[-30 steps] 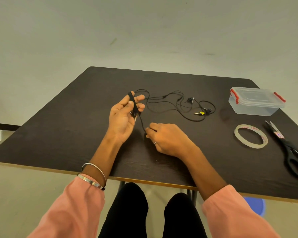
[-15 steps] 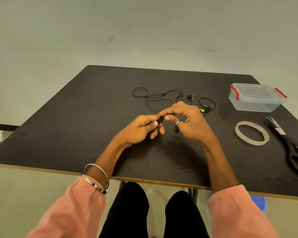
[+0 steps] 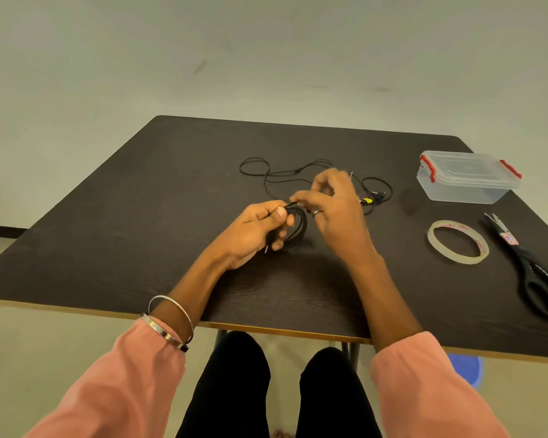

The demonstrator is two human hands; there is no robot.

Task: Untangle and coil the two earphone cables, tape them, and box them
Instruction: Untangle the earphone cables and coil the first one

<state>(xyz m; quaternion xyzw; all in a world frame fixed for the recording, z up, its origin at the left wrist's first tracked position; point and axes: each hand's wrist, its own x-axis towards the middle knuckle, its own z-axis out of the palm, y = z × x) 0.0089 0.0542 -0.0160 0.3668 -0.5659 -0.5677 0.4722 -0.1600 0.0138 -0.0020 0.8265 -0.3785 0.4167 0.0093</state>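
My left hand (image 3: pixel 253 231) grips a small coil of black earphone cable (image 3: pixel 299 228) just above the dark table (image 3: pixel 108 232). Its metal plug pokes out below my palm. My right hand (image 3: pixel 332 207), with a ring on one finger, pinches the same cable at the top of the coil. Loose black earphone cable (image 3: pixel 268 172) trails over the table behind both hands, with a yellow-tipped plug (image 3: pixel 367 201) at the right. I cannot tell where one earphone ends and the other begins.
A clear plastic box (image 3: pixel 467 178) with red clips and its lid on stands at the back right. A roll of clear tape (image 3: pixel 458 242) lies in front of it. Black scissors (image 3: pixel 529 267) lie along the right edge.
My left hand came down from its raised, open-palmed pose and closed on the coil. My right hand moved up from the table to the coil's top, and more cable lies in the coil.
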